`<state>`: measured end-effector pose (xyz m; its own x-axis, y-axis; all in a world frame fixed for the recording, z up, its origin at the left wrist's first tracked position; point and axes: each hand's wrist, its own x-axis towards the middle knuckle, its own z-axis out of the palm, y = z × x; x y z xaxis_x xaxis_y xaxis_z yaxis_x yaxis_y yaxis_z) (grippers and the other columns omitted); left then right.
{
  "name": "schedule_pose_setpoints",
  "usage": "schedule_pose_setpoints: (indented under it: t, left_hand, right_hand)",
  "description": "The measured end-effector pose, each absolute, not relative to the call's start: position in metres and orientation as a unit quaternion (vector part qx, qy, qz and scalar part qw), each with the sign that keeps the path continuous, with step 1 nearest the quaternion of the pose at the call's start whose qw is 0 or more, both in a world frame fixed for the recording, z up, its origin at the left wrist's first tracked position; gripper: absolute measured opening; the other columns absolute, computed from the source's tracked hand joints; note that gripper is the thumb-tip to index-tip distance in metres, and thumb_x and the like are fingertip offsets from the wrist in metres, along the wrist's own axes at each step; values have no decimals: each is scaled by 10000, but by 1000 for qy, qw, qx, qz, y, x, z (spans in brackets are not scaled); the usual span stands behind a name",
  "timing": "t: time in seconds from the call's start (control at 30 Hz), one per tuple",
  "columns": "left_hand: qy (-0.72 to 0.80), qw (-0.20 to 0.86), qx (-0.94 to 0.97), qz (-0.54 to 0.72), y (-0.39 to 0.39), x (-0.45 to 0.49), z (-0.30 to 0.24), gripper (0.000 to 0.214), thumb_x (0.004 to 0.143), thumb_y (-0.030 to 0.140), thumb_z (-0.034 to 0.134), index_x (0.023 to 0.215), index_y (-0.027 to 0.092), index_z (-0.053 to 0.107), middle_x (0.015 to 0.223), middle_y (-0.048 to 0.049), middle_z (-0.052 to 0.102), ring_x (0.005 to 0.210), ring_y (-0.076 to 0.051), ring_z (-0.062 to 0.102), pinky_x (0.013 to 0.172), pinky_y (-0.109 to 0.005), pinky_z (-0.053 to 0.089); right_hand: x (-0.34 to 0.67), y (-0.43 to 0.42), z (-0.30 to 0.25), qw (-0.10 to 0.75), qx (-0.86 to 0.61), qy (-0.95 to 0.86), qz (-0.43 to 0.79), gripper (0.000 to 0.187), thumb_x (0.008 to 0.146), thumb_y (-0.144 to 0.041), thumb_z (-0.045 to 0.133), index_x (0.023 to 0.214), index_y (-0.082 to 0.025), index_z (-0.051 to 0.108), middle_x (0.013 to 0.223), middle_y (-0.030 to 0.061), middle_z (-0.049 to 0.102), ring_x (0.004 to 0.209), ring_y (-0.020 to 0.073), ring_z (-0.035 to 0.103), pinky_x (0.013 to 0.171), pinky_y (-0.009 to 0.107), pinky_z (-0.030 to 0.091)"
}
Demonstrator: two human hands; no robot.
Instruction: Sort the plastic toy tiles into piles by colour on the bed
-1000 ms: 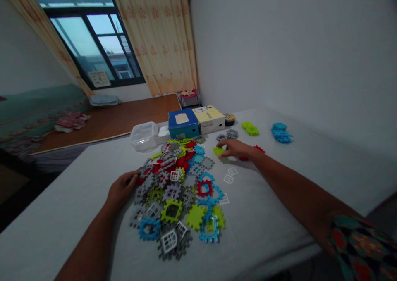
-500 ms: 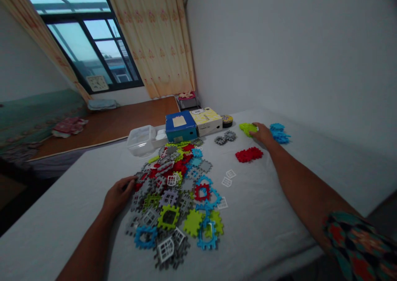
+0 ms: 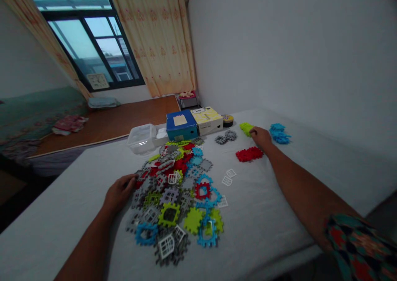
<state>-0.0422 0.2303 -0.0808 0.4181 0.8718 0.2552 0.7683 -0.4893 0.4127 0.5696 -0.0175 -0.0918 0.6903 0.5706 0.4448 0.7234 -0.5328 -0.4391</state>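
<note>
Touched green pieces (image 3: 247, 128) near the table's (image 3: 279, 198) far edge with right hand (image 3: 261, 136), grip unclear; rested open left hand (image 3: 119, 192) on pile (image 3: 176, 194).

Right hand (image 3: 262, 137) at green pieces (image 3: 246, 127), left hand (image 3: 119, 192) at pile (image 3: 176, 190)

Nothing's really coming through as readable here. The blue box (image 3: 181, 125) is wearing a pale label (image 3: 179, 120) and the yellow box (image 3: 207, 119) is showing some dark print on its lid, but both are blurring out. The clock (image 3: 94, 81) by the window is looking too small for its numbers.
</note>
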Motion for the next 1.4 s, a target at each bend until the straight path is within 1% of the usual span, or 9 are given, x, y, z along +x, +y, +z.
schedule_pose_setpoints:
  t: [0.13, 0.37, 0.6, 0.7, 0.77, 0.93, 1.07, 1.17, 1.4]
  left_hand:
    - [488, 114, 838, 216, 228, -41, -79, 519, 803, 538, 443, 1047, 208, 762, 1109, -80, 766, 1004, -263, 704, 903, -336, 546]
    - [485, 123, 833, 235, 223, -39, -77, 475, 801, 516, 467, 1029, 218, 759, 1129, -70, 761, 1043, -255, 692, 941, -339, 528]
    - [487, 123, 832, 236, 222, -38, -78, 482, 808, 505, 461, 1029, 198, 759, 1117, -86, 761, 1028, -264, 697, 943, -359, 529]
    - [484, 127, 831, 245, 220, -37, -78, 470, 812, 500, 467, 1031, 200, 756, 1105, -78, 765, 1025, -259, 695, 914, -344, 538]
    - [484, 134, 828, 248, 219, -36, -79, 471, 810, 499, 469, 1033, 196, 753, 1108, -81, 764, 1030, -257, 692, 910, -340, 538]
    - [487, 146, 826, 241, 220, -37, -81, 501, 811, 513, 454, 1059, 190, 746, 1113, -92, 760, 1028, -259, 691, 926, -357, 528]
    - [485, 146, 828, 240, 223, -38, -81, 502, 808, 519, 456, 1057, 195, 748, 1135, -89, 754, 1041, -261, 689, 952, -359, 519]
    - [485, 144, 830, 234, 224, -39, -81, 508, 811, 524, 454, 1061, 195, 751, 1135, -91, 754, 1039, -263, 692, 950, -360, 523]
    - [487, 130, 833, 229, 226, -39, -79, 509, 801, 535, 454, 1044, 206, 758, 1142, -87, 756, 1048, -272, 692, 936, -357, 529]
  right_hand:
    - [548, -20, -75, 314, -864, -384, -87, 279, 887, -134, 508, 1056, -150, 729, 1084, 115, 715, 997, 224, 644, 906, 346, 496]
    - [499, -13, -30, 343, -770, -538, -14, 374, 964, -383, 600, 1276, -177, 582, 1286, 99, 592, 1079, 228, 620, 902, 445, 552]
    - [383, 14, -42, 300, -604, -732, 94, 257, 854, -331, 736, 1081, -214, 716, 1078, 61, 715, 961, 189, 655, 882, 349, 531]
    - [333, 7, -42, 267, -472, -830, 132, 283, 899, -304, 681, 1153, -180, 691, 1141, 98, 708, 1046, 196, 632, 943, 352, 482]
    - [307, -3, -38, 249, -403, -865, 169, 300, 913, -360, 667, 1143, -169, 686, 1105, 91, 714, 1004, 176, 636, 906, 308, 479]
    - [269, -25, -35, 185, -266, -933, 155, 448, 816, -462, 755, 1145, -168, 679, 1133, 95, 704, 1030, 209, 630, 876, 284, 470]
    - [266, -24, -40, 184, -248, -943, 127, 298, 926, -428, 629, 1074, -179, 695, 1094, 87, 730, 993, 201, 653, 911, 298, 445]
    - [270, -21, -37, 214, -238, -933, 163, 297, 1004, -356, 507, 1091, -146, 698, 1074, 97, 739, 1020, 182, 657, 962, 293, 423]
    - [286, -8, -25, 314, -346, -868, 166, 283, 974, -395, 576, 1039, -188, 759, 1056, 89, 726, 999, 171, 625, 963, 330, 421]
